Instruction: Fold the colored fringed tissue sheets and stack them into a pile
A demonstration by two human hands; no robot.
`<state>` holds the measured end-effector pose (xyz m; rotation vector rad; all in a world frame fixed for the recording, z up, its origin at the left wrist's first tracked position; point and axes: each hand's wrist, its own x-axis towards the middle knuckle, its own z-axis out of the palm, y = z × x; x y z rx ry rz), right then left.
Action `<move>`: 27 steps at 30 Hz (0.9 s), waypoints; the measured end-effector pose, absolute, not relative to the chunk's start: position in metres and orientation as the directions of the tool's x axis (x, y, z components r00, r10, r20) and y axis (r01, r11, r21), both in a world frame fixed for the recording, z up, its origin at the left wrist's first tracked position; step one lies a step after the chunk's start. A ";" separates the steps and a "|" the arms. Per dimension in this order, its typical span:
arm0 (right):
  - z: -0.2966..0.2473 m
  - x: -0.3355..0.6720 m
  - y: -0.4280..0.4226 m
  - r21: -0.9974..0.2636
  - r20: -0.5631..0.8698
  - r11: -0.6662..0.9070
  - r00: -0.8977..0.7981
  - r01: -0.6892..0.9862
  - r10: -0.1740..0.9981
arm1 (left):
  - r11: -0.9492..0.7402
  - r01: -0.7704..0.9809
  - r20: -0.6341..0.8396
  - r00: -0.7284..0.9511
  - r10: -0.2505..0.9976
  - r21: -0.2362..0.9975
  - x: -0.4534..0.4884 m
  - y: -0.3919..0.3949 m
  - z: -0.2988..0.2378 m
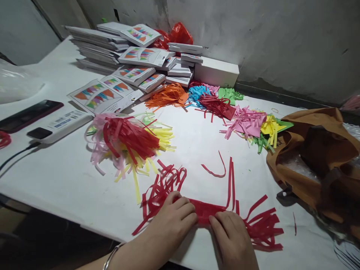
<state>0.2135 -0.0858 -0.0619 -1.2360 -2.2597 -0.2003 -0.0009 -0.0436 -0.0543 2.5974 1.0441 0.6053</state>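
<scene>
A red tissue-paper tassel [209, 210] lies spread near the table's front edge, with cut fringe fanning out at both ends and a plain band in the middle. My left hand [176, 217] presses on the left end of that band, its fingers curled down over the paper. On the right end of the band, my right hand [232, 234] grips the near edge with bent fingers; the thumb is hidden. Two thin strips stand out from the fringe beyond my right hand. A loose red strip [218, 174] rests on the white tabletop [194, 146] just beyond.
Red, pink and yellow tassels [132, 138] are heaped at left. Orange [168, 95], blue, green and pink bundles line the back. Boxes with bunting pictures [143, 56] are stacked by the wall. A brown bag [317, 161] stands right; a phone [30, 114] and white power bank [60, 125] lie left.
</scene>
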 end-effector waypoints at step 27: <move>-0.042 0.196 -0.067 -0.183 0.562 0.598 -0.417 0.780 0.714 | -0.520 0.812 0.178 0.489 0.854 0.267 0.008 -0.020 -0.023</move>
